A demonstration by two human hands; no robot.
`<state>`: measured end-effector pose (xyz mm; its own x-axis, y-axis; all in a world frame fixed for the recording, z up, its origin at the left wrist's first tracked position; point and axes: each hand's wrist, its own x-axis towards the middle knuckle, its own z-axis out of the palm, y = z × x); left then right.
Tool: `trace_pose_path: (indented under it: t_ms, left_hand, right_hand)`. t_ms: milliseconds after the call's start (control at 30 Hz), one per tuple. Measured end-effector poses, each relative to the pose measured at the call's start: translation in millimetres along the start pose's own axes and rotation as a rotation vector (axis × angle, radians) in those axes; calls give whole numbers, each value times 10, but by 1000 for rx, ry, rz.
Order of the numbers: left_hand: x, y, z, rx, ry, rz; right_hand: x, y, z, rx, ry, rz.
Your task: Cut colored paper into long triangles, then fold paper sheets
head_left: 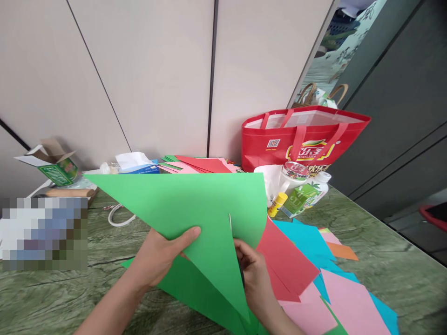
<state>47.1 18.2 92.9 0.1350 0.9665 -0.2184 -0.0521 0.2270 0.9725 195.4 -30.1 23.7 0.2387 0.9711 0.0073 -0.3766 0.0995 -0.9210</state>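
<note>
Bright, soft light fills the scene and seems to come from above, spreading evenly over the pale wall panels [157, 83] behind the surface [380, 253]. The raised green paper [167, 200] catches it smoothly, while the fold beneath lies in deeper shade and darkens the surface below. Past the right edge, the dark cabinet [401, 116] sinks into dimness, blackest towards the top corner. A small shine sits on the jar lid [296, 170]. Wide-angle stretching tilts the panel seams and pulls the red bag [265, 158] outward. Near the left edge, a blocky mosaic [45, 232] hides detail; small print looks soft.
</note>
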Motion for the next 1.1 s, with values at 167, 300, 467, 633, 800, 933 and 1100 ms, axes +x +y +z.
trace_pose_path:
  t_ms: [167,300,467,633,800,933,1100]
  left_hand:
    - [3,-14,-10,20,-13,-10]
    - [11,-43,-20,32,-65,-26]
    - [22,-71,-20,73,-181,-88]
    - [17,-71,-24,84,-167,-92]
    - [8,-77,-30,73,-175,-92]
    - [9,-81,-27,75,-166,-88]
    - [12,-81,-24,83,-161,-86]
  right_hand:
    - [8,25,1,-3,-7,-14]
    - [10,18,-11,-5,-70,-52]
    - [15,26,-51,-6,-83,-107]
    - [13,38,-56,-10,-91,-119]
    - [14,34,-51,-5,-89,-110]
    - [12,11,-41,7,-71,-87]
    - [7,-18,-27,9,-52,-56]
